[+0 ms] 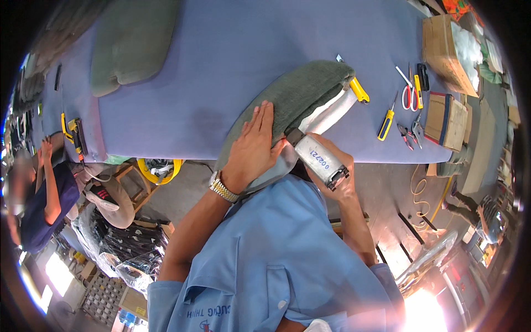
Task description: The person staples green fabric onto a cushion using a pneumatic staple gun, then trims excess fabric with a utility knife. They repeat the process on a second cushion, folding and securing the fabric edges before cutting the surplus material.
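A dark green upholstered pad [301, 83], curved and soft, lies across the front edge of the table with its pale underside partly turned out. My left hand [257, 146] rests flat on its fabric, fingers stretched out and the thumb toward the pad's inner edge. In my right hand [342, 166] is a silver staple gun [319, 156], its dark end against the pad's edge near my left thumb. My right fingers are wrapped round the tool and mostly hidden beneath it. A yellow utility knife [359, 90] lies at the pad's far end.
On the right of the blue-covered table [210, 66] lie a yellow screwdriver [386, 123], red-handled scissors [409, 97], pliers [408, 136] and cardboard boxes [449, 55]. Another green pad [133, 44] is at the back left. A co-worker [47, 193] sits at the left.
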